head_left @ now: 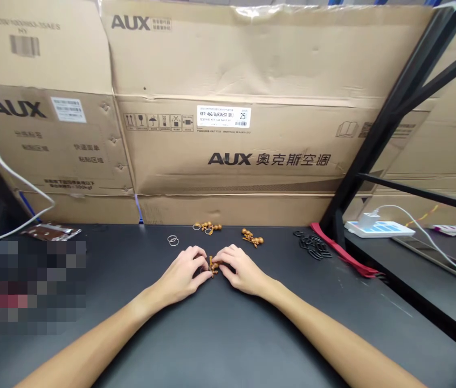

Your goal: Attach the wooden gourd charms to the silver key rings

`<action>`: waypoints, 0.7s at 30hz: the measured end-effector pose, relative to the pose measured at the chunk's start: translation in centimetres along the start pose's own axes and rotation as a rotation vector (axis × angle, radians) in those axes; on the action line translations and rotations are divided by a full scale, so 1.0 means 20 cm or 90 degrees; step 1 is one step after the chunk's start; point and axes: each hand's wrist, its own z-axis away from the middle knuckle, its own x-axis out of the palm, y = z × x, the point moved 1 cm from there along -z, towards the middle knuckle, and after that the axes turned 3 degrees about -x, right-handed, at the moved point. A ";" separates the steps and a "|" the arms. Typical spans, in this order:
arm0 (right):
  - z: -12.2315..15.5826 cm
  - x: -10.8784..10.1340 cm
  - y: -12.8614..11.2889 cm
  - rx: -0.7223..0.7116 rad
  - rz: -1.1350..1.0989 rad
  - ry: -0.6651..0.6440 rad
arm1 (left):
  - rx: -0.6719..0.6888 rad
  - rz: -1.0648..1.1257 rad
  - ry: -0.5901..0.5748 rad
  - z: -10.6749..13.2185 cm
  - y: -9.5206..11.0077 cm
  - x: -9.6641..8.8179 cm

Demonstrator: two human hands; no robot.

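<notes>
My left hand (181,274) and my right hand (241,269) meet at the middle of the black table top (228,334). Between their fingertips, both hands pinch a small cluster of brown gourd-shaped beads (213,264), mostly hidden by my fingers. Farther away lie two similar bead clusters: one with metal rings (207,227) ahead of my left hand, and one (251,237) ahead of my right hand. Two thin metal rings (173,240) lie just beyond my left hand.
A heap of black loops (312,246) and a red strap (343,251) lie on the table to the right. Large AUX cardboard boxes (228,97) stand along the back. A black shelf frame (389,118) and white power strip (379,229) are at right. A pixelated patch covers the table's left.
</notes>
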 end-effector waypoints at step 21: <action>-0.01 0.01 -0.01 0.007 -0.013 0.005 | 0.004 0.006 -0.019 0.00 -0.01 0.02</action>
